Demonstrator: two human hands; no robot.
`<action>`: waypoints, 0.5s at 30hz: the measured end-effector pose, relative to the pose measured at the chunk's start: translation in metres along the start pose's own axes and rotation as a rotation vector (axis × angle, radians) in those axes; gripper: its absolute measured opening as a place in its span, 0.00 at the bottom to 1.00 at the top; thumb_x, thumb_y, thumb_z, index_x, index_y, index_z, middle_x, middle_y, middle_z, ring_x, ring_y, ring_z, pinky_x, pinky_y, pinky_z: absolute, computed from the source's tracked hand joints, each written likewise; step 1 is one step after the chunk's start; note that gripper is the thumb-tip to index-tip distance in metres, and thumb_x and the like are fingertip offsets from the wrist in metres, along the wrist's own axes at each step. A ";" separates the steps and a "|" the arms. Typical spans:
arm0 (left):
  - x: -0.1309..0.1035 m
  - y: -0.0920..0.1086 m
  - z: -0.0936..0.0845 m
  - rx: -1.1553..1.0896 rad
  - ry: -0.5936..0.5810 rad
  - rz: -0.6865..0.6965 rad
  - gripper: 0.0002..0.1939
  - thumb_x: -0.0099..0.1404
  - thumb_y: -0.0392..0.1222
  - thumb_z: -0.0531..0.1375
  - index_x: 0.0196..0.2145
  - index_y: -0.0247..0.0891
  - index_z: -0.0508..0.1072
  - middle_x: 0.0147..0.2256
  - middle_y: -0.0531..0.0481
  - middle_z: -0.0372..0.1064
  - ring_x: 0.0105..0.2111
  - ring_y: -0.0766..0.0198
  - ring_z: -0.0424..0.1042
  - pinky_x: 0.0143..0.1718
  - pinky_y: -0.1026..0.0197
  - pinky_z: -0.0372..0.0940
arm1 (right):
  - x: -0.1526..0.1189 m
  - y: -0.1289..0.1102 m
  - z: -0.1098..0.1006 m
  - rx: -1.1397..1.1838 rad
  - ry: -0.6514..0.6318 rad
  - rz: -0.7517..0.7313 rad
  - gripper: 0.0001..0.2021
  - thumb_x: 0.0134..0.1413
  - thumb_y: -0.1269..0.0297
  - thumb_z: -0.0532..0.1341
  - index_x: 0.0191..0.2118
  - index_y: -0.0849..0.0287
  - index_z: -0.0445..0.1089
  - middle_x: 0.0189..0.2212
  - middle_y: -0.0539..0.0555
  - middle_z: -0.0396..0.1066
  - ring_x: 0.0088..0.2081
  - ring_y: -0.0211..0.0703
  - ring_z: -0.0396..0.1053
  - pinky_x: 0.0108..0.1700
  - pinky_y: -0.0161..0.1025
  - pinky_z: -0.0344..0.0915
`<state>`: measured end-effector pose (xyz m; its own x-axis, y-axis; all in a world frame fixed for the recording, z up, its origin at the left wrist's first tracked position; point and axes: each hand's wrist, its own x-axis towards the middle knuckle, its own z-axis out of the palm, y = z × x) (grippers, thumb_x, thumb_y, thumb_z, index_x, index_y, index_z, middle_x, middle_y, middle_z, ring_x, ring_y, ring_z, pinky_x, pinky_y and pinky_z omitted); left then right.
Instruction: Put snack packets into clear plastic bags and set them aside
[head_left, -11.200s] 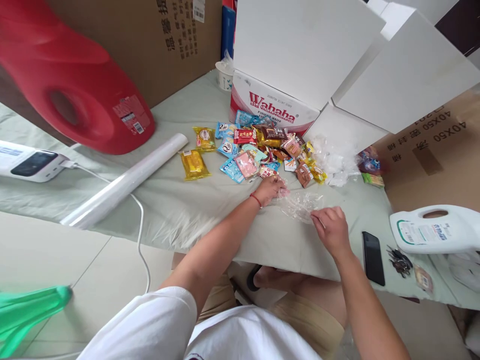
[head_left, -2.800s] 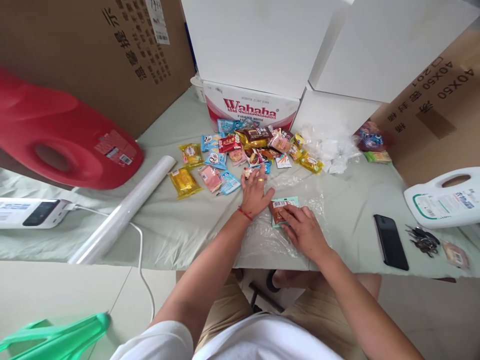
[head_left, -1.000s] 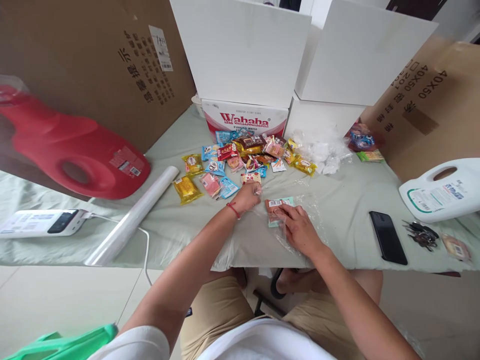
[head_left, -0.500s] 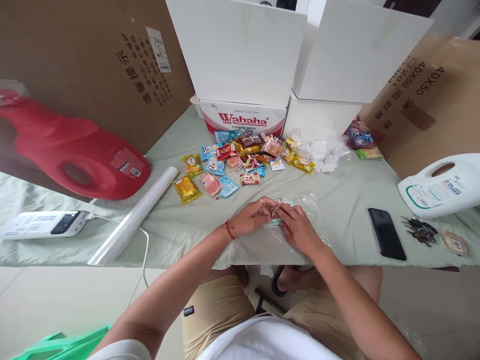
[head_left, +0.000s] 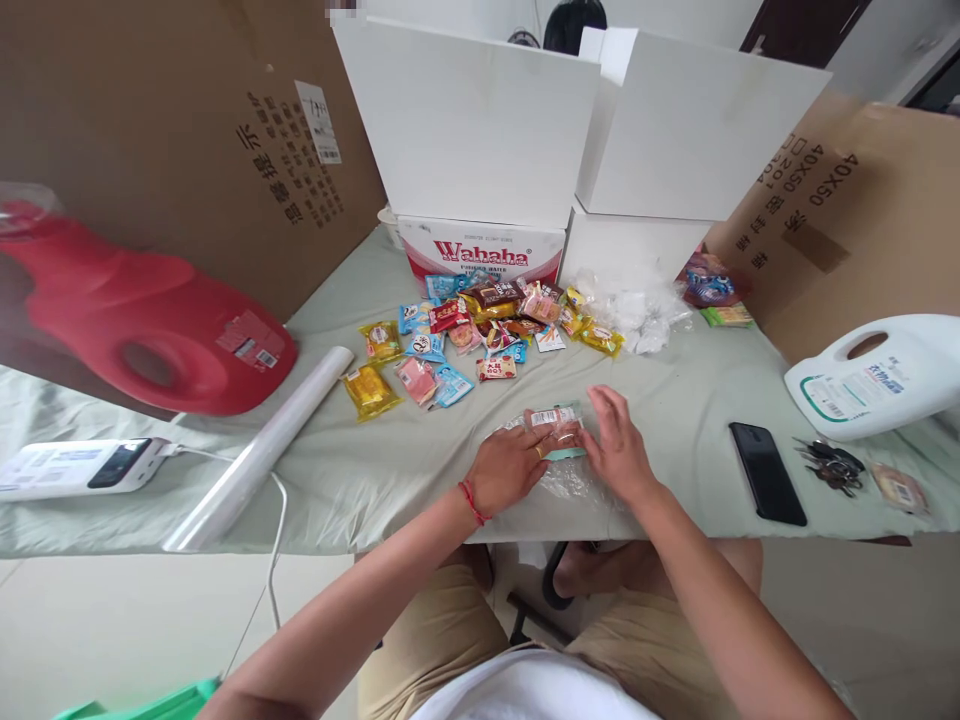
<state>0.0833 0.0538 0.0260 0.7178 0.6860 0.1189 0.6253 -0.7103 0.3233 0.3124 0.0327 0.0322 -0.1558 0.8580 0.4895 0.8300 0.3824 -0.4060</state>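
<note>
One packet (head_left: 556, 426), from my head view: brown and mint, lying between my hands, just ahead of my left fingertips.
Left hand (head_left: 510, 468): fingers laid out side by side over the packet's left part; whether my thumb pinches anything underneath, I cannot tell.
Right hand (head_left: 619, 442): loosely spread, thumb toward the packet's right end, gripping nothing that I can see; contact is unclear.
Clear film (head_left: 570, 482): crinkled, around the packet and on the near side of my fingers; which layer lies on top, I cannot make out.
Snack pile (head_left: 495, 318): beyond both hands, well apart.
Phone (head_left: 766, 472): well to the right of my right hand.
Slip risk: I judge the packet could skid if my left fingers lifted.
Film risk: thin and creased, it could bunch or tear if pulled unevenly.
</note>
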 end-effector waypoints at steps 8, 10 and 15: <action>0.015 0.016 0.009 -0.027 0.079 -0.222 0.29 0.73 0.41 0.54 0.69 0.40 0.58 0.58 0.38 0.72 0.60 0.48 0.68 0.52 0.48 0.60 | 0.003 0.019 -0.002 0.080 -0.142 -0.133 0.16 0.64 0.74 0.55 0.42 0.52 0.80 0.37 0.55 0.70 0.42 0.47 0.65 0.45 0.44 0.66; 0.017 0.019 0.007 0.001 0.047 -0.192 0.21 0.74 0.39 0.51 0.62 0.42 0.68 0.57 0.40 0.72 0.57 0.49 0.70 0.50 0.49 0.60 | -0.007 0.025 -0.006 0.060 -0.182 -0.147 0.17 0.64 0.76 0.54 0.41 0.53 0.80 0.39 0.55 0.72 0.42 0.47 0.65 0.45 0.44 0.66; 0.010 0.021 0.002 0.026 0.088 -0.114 0.16 0.74 0.46 0.54 0.55 0.44 0.75 0.58 0.41 0.71 0.56 0.46 0.67 0.52 0.45 0.58 | -0.047 0.029 -0.021 0.075 -0.184 -0.120 0.16 0.63 0.76 0.54 0.42 0.55 0.78 0.46 0.58 0.73 0.45 0.49 0.65 0.46 0.47 0.68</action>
<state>0.1041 0.0457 0.0325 0.6127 0.7729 0.1649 0.7098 -0.6299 0.3152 0.3550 -0.0036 0.0138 -0.3518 0.8500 0.3921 0.7585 0.5043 -0.4128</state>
